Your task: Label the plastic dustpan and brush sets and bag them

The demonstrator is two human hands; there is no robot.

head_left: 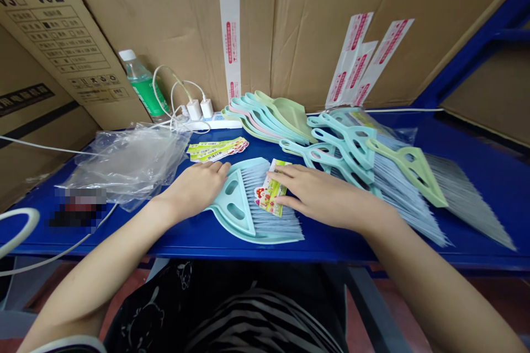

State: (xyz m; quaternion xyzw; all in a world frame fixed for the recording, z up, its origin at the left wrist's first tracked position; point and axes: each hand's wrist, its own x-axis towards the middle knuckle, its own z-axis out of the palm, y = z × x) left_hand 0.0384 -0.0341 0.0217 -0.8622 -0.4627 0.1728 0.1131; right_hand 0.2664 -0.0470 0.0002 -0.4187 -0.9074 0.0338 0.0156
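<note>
A light blue hand brush (pixel 234 201) lies inside a matching dustpan (pixel 244 237) at the front of the blue table. My left hand (pixel 201 187) is closed at the handle side of both, its fingers curled and the handles mostly hidden under it. My right hand (pixel 317 193) holds a colourful printed label card (pixel 271 193) flat against the grey-blue bristles, thumb and forefinger over its right edge. Just behind my left hand lies a fanned stack of similar label cards (pixel 217 149).
Nested dustpans (pixel 273 116) stand at the back. Several loose brushes (pixel 351 149) overlap to the right. Clear plastic bags (pixel 128 160) lie on the left, near a green-labelled bottle (pixel 144 85) and a power strip (pixel 219 121) with chargers. Cardboard (pixel 273 22) walls the back.
</note>
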